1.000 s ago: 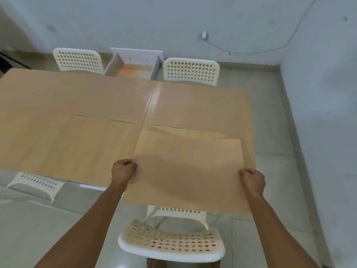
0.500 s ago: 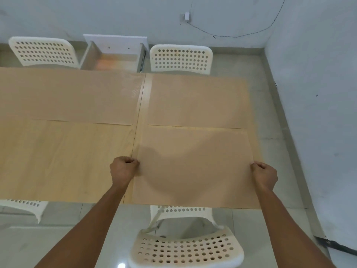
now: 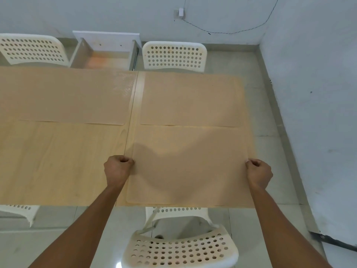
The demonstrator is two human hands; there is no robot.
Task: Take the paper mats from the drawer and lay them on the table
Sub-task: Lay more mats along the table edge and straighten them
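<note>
A tan paper mat (image 3: pixel 189 163) lies flat on the near right part of the wooden table (image 3: pixel 63 161). My left hand (image 3: pixel 116 168) grips its left edge and my right hand (image 3: pixel 258 172) grips its right edge, both fists closed on the paper. Two more paper mats rest on the far half of the table, one at the far left (image 3: pixel 73 97) and one at the far right (image 3: pixel 190 99). Beyond the table's far edge the white drawer (image 3: pixel 105 50) stands pulled open; I see no mats inside it.
White perforated chairs stand around the table: one at the near right (image 3: pixel 179 248), one at the far right (image 3: pixel 174 56), one at the far left (image 3: pixel 32 50), one partly seen at the near left (image 3: pixel 19 211). A wall (image 3: pixel 313 93) runs close on the right.
The mat was held lifted and hanging over the near table edge; now it has moved forward and down and lies flat on the table. Both hands still hold its side edges.
</note>
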